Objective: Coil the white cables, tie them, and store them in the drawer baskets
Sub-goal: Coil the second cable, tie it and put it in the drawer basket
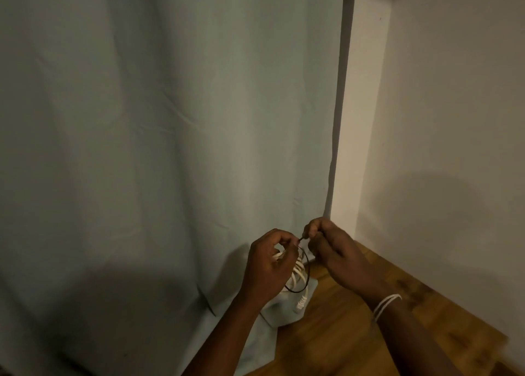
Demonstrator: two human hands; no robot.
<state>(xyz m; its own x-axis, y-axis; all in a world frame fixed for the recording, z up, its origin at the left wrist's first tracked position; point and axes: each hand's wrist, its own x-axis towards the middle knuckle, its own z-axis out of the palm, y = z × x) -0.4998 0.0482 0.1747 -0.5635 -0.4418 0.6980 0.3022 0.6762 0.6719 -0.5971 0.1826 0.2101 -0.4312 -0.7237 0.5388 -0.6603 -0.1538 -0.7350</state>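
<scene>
Left hand [267, 264]: I see fingers curled round the coiled white cable [298, 273], lower centre.
Right hand [332, 247]: fingers pinching the thin black tie [304, 270].

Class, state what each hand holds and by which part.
Left hand grips the coiled white cable by its loops; right hand pinches one end of the thin black tie.

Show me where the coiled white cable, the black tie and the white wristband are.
coiled white cable [298, 270]: head view, on the loops below the left hand.
black tie [307, 262]: head view, on its right-hand arc.
white wristband [386, 304]: head view, on the strands across the right wrist.
</scene>
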